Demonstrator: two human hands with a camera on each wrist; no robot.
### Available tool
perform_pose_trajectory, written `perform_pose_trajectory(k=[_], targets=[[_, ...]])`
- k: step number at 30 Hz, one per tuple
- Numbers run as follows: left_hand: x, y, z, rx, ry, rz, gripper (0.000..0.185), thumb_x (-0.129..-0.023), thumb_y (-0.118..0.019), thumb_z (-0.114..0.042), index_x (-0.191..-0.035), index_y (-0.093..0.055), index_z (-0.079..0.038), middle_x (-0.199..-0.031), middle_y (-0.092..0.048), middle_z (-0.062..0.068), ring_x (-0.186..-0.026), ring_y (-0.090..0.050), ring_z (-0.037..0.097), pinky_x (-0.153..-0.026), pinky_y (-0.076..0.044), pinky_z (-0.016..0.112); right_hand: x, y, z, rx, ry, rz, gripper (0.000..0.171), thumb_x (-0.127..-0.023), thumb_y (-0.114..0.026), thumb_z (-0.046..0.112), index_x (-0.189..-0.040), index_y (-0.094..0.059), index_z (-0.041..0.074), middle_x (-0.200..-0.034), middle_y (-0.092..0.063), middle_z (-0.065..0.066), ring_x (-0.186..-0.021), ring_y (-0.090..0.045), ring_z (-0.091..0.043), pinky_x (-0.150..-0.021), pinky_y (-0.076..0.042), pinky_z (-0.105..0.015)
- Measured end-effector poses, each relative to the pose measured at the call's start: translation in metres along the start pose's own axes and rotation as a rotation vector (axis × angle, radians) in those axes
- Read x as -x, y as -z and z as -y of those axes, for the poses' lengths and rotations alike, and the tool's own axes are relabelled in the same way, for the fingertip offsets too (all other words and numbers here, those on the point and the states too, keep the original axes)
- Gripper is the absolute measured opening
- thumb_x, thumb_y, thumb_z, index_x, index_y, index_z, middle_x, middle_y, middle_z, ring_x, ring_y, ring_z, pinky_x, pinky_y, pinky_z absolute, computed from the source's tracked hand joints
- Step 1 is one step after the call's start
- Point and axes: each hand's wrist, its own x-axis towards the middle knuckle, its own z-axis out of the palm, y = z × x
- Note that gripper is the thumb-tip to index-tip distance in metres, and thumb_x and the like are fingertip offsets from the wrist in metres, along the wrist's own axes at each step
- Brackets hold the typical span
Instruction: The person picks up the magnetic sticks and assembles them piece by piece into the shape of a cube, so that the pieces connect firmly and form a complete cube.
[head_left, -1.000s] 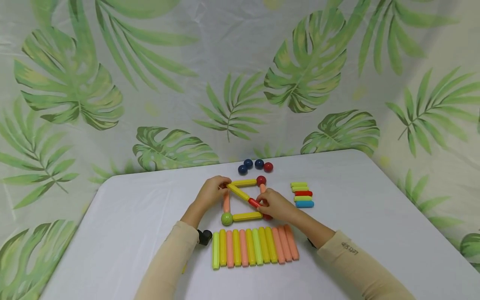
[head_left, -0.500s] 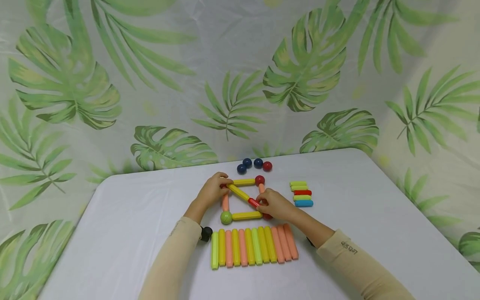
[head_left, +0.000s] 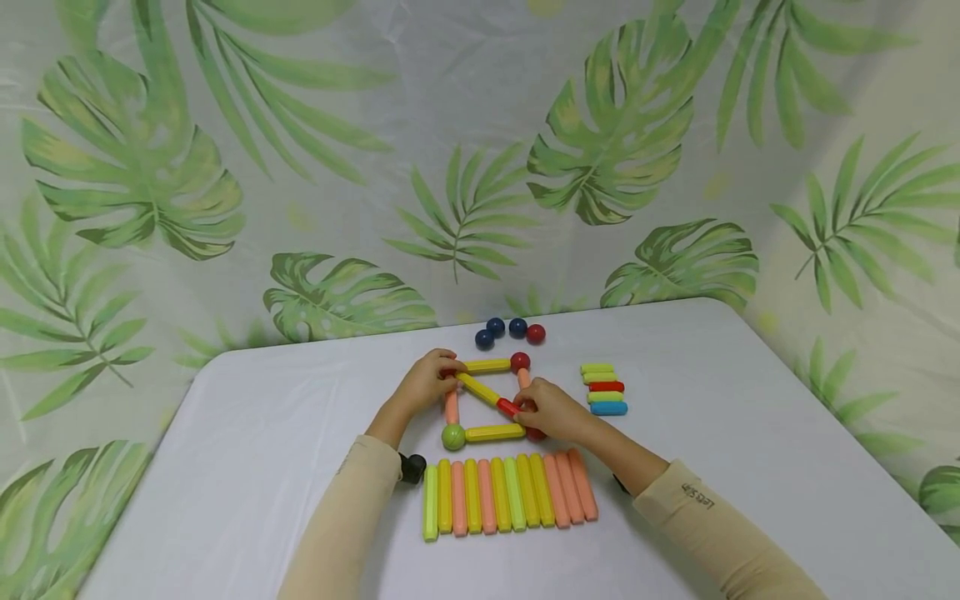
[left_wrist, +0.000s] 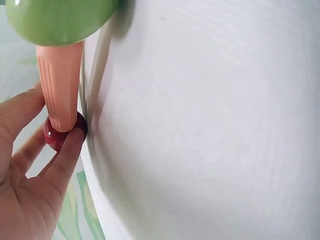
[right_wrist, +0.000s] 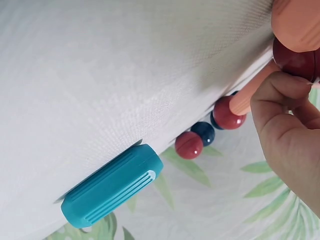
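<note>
Two hands work on a square frame of sticks and balls lying flat on the white bench (head_left: 262, 433). We see our left hand (head_left: 423, 385) at the frame's far left corner, its fingers (left_wrist: 65, 155) curled and pinching a dark red ball (left_wrist: 59, 135) that sits at the end of a peach stick (left_wrist: 60, 85). At that stick's other end, nearer our body than the left fingers, sits a green ball (head_left: 453, 437).

Our right hand (head_left: 551, 410) is at the frame's near right corner, where its fingers (right_wrist: 280, 95) bend around a second red ball (right_wrist: 297, 60); we can't tell from any view how firmly they close on it. A diagonal yellow stick (head_left: 477, 387) with a red tip runs from the left fingers to the right ones. Beyond the right fingers a third red ball (head_left: 520, 362) marks the far right corner.

Between our forearms, close to the wrists, lies a row of sticks (head_left: 510, 495) packed side by side. To the right of the right fingers sits a short stack of sticks (head_left: 603, 388), its nearest one teal (right_wrist: 112, 185). Past the frame, three loose balls (head_left: 510, 331) rest together.
</note>
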Motion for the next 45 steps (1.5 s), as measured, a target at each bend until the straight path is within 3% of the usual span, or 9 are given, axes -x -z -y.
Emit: perform_pose_trajectory(k=[7,13,17,21,24,28,32,38,45], targets=[[0.001,0.009,-0.002,-0.018,0.001,0.048,0.026,-0.082,-0.065,-0.007,-0.107,-0.064,-0.006,-0.122,-0.05,0.014,-0.112,-0.046,0.029,-0.096,-0.034,0.04,-0.001,-0.001,-0.001,0.004,-0.001,0.009,0.019,-0.082,-0.066,0.015,-0.097,-0.066,0.003,-0.074,-0.045,-0.005,-0.064,-0.044,-0.016,-0.051,-0.035,-0.022],[0.018,0.038,-0.016,-0.035,-0.037,0.01,0.032,-0.085,-0.062,-0.012,-0.116,-0.057,-0.005,-0.123,-0.05,0.013,-0.113,-0.045,0.031,-0.093,-0.036,0.044,-0.003,0.01,-0.008,-0.052,0.058,-0.02,0.026,-0.084,-0.063,0.018,-0.105,-0.062,0.002,-0.081,-0.047,-0.005,-0.071,-0.044,-0.016,-0.058,-0.04,-0.024],[0.051,0.061,-0.029,-0.026,-0.025,-0.007,0.034,-0.087,-0.06,-0.016,-0.119,-0.055,-0.005,-0.12,-0.051,0.01,-0.106,-0.048,0.032,-0.085,-0.042,0.043,-0.007,0.027,-0.012,-0.088,0.106,-0.095,0.029,-0.085,-0.062,0.016,-0.11,-0.058,0.002,-0.091,-0.05,-0.012,-0.075,-0.045,-0.019,-0.062,-0.042,-0.028],[0.097,0.069,-0.033,-0.048,0.024,-0.037,0.035,-0.087,-0.061,-0.018,-0.119,-0.054,-0.005,-0.115,-0.052,0.009,-0.098,-0.052,0.028,-0.08,-0.045,0.04,-0.017,0.045,-0.019,-0.1,0.146,-0.174,0.034,-0.086,-0.062,0.015,-0.116,-0.053,0.001,-0.105,-0.051,-0.018,-0.086,-0.048,-0.026,-0.074,-0.045,-0.037],[0.132,0.065,-0.03,-0.103,0.132,-0.041,0.036,-0.086,-0.062,-0.02,-0.118,-0.055,-0.007,-0.109,-0.053,0.009,-0.089,-0.052,0.022,-0.072,-0.046,0.034,-0.031,0.053,-0.028,-0.107,0.126,-0.211,0.038,-0.086,-0.061,0.013,-0.12,-0.049,0.0,-0.114,-0.05,-0.018,-0.097,-0.048,-0.032,-0.083,-0.042,-0.043],[0.171,0.054,-0.024,-0.15,0.307,0.028,0.044,-0.083,-0.065,-0.026,-0.12,-0.052,-0.006,-0.096,-0.051,0.007,-0.076,-0.049,0.016,-0.062,-0.043,0.031,-0.05,0.056,-0.042,-0.085,0.034,-0.207,0.042,-0.088,-0.059,0.016,-0.125,-0.046,0.003,-0.124,-0.046,-0.015,-0.106,-0.045,-0.034,-0.087,-0.04,-0.044],[0.197,0.041,-0.022,-0.09,0.415,0.108,0.06,-0.078,-0.07,-0.03,-0.125,-0.044,-0.004,-0.086,-0.049,0.004,-0.066,-0.046,0.015,-0.056,-0.041,0.03,-0.064,0.057,-0.05,-0.046,-0.012,-0.169,0.043,-0.088,-0.057,0.013,-0.128,-0.044,0.003,-0.13,-0.041,-0.017,-0.112,-0.042,-0.036,-0.091,-0.037,-0.047],[0.204,0.028,-0.022,-0.032,0.425,0.1,0.066,-0.074,-0.072,-0.017,-0.129,-0.038,-0.002,-0.08,-0.051,0.003,-0.062,-0.047,0.014,-0.051,-0.042,0.026,-0.079,0.054,-0.058,0.053,0.012,-0.122,0.044,-0.085,-0.056,0.002,-0.127,-0.045,-0.002,-0.125,-0.045,-0.021,-0.115,-0.04,-0.035,-0.098,-0.03,-0.046],[0.201,0.028,-0.026,-0.021,0.369,0.097,0.064,-0.074,-0.065,-0.006,-0.131,-0.036,-0.004,-0.084,-0.053,0.004,-0.059,-0.048,0.012,-0.047,-0.042,0.025,-0.088,0.051,-0.057,0.199,-0.107,-0.084,0.039,-0.085,-0.057,0.007,-0.124,-0.051,0.004,-0.117,-0.047,-0.021,-0.106,-0.045,-0.033,-0.093,-0.035,-0.045]])
